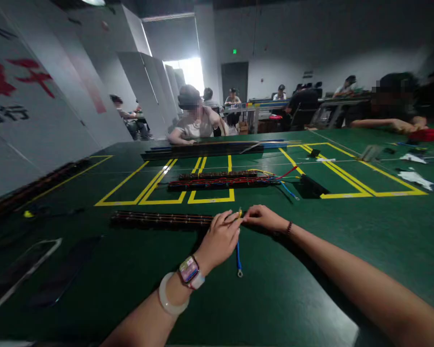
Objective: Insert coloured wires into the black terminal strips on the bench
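My left hand [220, 237] is closed at the right end of a long black strip with copper-coloured lines [162, 219]. A short yellow wire end [240, 213] shows at its fingertips. Just to the right, my right hand [266, 218] pinches close to the left fingertips; what lies between its fingers is hidden. From under the left hand a blue wire [238, 253] runs toward me and ends in a metal ring terminal [240, 273]. The strip lies flat on the green table [292, 294].
Beyond my hands lies a wired strip bundle [213, 184] with red, blue and yellow leads. Yellow tape [211, 200] marks the table. Phone-like slabs [67, 272] lie at left. Long dark bars [206, 150] lie at the far edge, near a seated person [197, 120]. Another person works at right.
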A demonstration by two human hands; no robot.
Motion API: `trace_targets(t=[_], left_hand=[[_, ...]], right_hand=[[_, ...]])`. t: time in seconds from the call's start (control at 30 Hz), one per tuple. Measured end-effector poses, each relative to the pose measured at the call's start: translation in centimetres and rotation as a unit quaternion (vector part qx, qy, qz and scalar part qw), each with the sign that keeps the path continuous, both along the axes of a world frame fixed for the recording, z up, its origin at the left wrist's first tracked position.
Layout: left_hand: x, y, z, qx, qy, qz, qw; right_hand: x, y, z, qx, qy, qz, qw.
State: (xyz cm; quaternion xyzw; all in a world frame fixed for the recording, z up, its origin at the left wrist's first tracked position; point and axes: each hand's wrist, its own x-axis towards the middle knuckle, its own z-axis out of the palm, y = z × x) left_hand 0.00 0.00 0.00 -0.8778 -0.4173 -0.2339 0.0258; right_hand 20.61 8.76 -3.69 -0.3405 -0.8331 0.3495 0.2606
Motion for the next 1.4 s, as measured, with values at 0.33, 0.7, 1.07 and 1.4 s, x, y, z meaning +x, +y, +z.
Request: trace_targets(t=[0.33,0.7,1.07,1.4], left_hand=[[0.4,-0.9,0.5,-0.011,-0.013,-0.025,1.0],[0.2,-0.5,-0.8,-0.14,0.022,0.064,0.988],[0.9,0.4,-2.3,-0.476,-0.314,0.066,0.819],[1.7,0.0,-2.5,-0.593,-0.53,0.006,0.606]], right_hand=[[-0.1,-0.4,0.6,-0.022,0.005,0.019,1.0],[-1.0,-1.7,2.1,0.059,-0.126,0.009,0.99],[-2.5,-3.1,2.4,0.105,-0.161,-0.032,0.981],[-4.2,-6.5,4.2,0.285,-0.328,-0.054,0.899]])
